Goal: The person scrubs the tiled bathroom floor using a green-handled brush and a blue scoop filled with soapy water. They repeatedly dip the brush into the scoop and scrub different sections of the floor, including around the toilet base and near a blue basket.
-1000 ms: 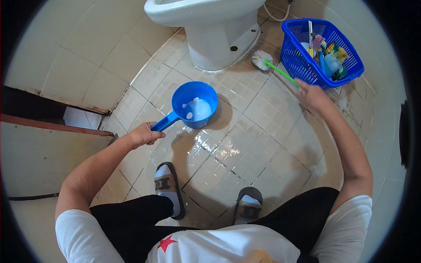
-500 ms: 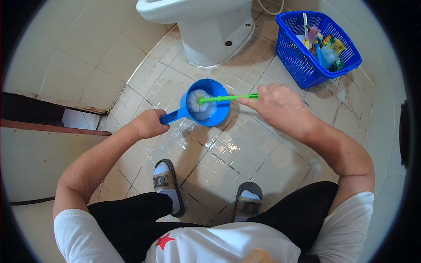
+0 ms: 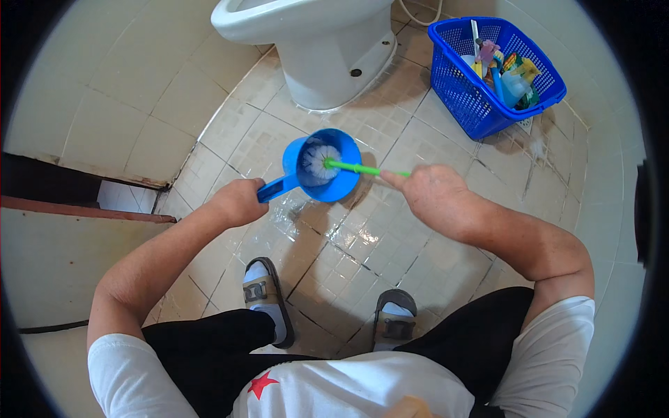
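My left hand (image 3: 240,202) is closed round the handle of a blue water dipper (image 3: 343,184), held over the tiled floor in front of me. Its mouth is tilted so that I see inside. A toilet brush (image 3: 359,168) with a green handle and round white bristles has its head in the dipper, against the inner left side. My right hand (image 3: 435,195) grips the far end of that handle, the index finger stretched along it. How much liquid the dipper holds is hard to make out.
A white toilet (image 3: 334,56) stands ahead. At the far right sits a blue plastic basket (image 3: 463,94) with bottles and cleaning things. Wet tiles (image 3: 362,237) shine between the dipper and my sandalled feet. A door with a dark gap (image 3: 56,181) is on the left.
My right hand has come down a little, so the brush handle now slopes down to the right. The bristle head has shifted slightly right inside the dipper. The left hand barely moved.
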{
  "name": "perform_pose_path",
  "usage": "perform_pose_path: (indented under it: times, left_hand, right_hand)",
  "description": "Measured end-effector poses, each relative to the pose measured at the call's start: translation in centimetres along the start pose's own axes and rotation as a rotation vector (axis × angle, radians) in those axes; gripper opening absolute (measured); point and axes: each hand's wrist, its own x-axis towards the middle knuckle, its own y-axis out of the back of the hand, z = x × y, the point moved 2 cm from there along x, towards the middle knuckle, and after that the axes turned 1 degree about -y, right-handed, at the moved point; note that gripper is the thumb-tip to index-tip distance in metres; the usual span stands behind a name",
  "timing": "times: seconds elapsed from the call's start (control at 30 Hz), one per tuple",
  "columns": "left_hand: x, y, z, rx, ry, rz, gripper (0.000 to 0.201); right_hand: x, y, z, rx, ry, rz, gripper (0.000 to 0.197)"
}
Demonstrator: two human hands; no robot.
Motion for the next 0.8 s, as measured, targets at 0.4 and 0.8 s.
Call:
perform_pose_path:
  times: [0.4,0.8]
  left_hand:
    - [1.1,-3.5,-12.3,-0.521,0.188,-0.196,0.048]
    - [-17.6,10.4,2.1,0.335,0.233,0.179,0.057]
  right_hand:
    - [-2.1,-3.0,12.3,1.011,-0.447,-0.258,0.04]
    - [-0.3,-7.1,16.4,0.146,-0.534,0.078,0.059]
